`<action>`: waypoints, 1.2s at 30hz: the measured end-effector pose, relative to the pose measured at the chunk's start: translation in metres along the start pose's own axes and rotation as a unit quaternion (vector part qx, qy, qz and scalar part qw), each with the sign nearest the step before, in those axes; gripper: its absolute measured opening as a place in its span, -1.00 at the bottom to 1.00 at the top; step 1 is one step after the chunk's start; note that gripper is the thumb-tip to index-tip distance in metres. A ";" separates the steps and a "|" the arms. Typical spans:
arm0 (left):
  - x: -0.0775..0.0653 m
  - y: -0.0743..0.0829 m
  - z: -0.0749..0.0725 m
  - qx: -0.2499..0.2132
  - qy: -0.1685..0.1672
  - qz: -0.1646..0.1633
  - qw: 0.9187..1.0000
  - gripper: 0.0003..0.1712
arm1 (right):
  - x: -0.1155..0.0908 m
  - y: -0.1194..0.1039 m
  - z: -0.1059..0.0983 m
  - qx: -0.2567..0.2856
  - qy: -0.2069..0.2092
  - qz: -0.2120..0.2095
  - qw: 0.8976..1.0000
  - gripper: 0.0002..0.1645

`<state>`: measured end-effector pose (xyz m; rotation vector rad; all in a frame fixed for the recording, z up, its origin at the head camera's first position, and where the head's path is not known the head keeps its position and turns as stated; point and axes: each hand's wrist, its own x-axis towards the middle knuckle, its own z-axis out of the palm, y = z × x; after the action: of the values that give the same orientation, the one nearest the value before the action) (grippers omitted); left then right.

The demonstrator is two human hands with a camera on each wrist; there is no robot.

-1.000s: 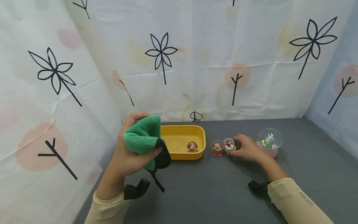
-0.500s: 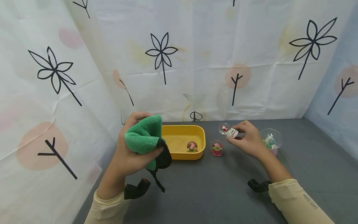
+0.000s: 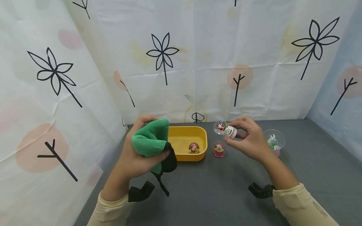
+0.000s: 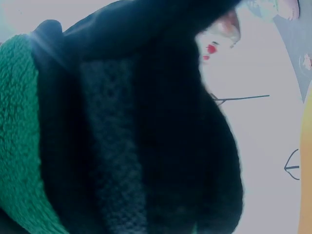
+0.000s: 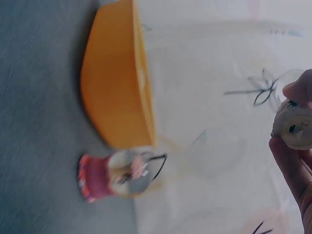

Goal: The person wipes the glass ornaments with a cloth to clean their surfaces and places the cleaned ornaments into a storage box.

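Observation:
My left hand [image 3: 131, 161] grips a folded green plush cloth [image 3: 150, 138] with a black part and a dangling black cord. That cloth fills much of the left wrist view, green [image 4: 17, 122] beside black. Between thumb and fingers, my right hand [image 3: 250, 138] holds a small snow globe [image 3: 230, 132] with a white base and a red-and-white figure inside. It is tilted sideways above the table, dome toward the left. In the right wrist view, the underside of its base [image 5: 295, 127] shows. Below it stands a small snow globe with a dark pink base [image 3: 219, 150].
A yellow tray [image 3: 186, 157] stands between the hands, with a small brownish globe [image 3: 194, 148] inside. Behind the right hand is a larger snow globe [image 3: 273, 140] with a pink base, partly hidden. A patterned white curtain [image 3: 203, 62] hangs behind the grey table [image 3: 209, 194].
My right hand has lifted the white-based snow globe off the table, tipped it and brought it left. The left hand, with the cloth, has shifted slightly right.

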<state>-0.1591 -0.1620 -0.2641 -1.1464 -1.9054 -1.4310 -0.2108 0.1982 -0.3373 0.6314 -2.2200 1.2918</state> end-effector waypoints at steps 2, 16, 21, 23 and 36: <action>0.000 0.000 0.001 0.000 -0.003 -0.004 1.000 -0.16 | 0.000 -0.009 0.001 0.006 -0.003 -0.013 1.000 -0.49; -0.004 -0.003 0.008 0.004 -0.028 -0.010 1.000 -0.07 | -0.007 -0.049 0.014 0.025 -0.043 -0.102 0.994 -0.32; -0.003 0.000 0.010 0.017 -0.035 -0.010 0.999 -0.04 | -0.009 -0.053 0.014 0.031 -0.045 -0.114 0.992 -0.32; -0.003 -0.001 0.011 0.016 -0.037 -0.002 0.999 -0.05 | -0.010 -0.055 0.014 0.039 -0.046 -0.120 0.991 -0.33; -0.003 0.003 0.017 0.015 -0.050 -0.027 0.998 -0.01 | -0.018 -0.083 0.014 0.067 -0.045 -0.191 0.978 -0.26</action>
<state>-0.1532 -0.1470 -0.2701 -1.1816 -2.0346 -1.3929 -0.1489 0.1513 -0.3006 1.1260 -1.9608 1.2342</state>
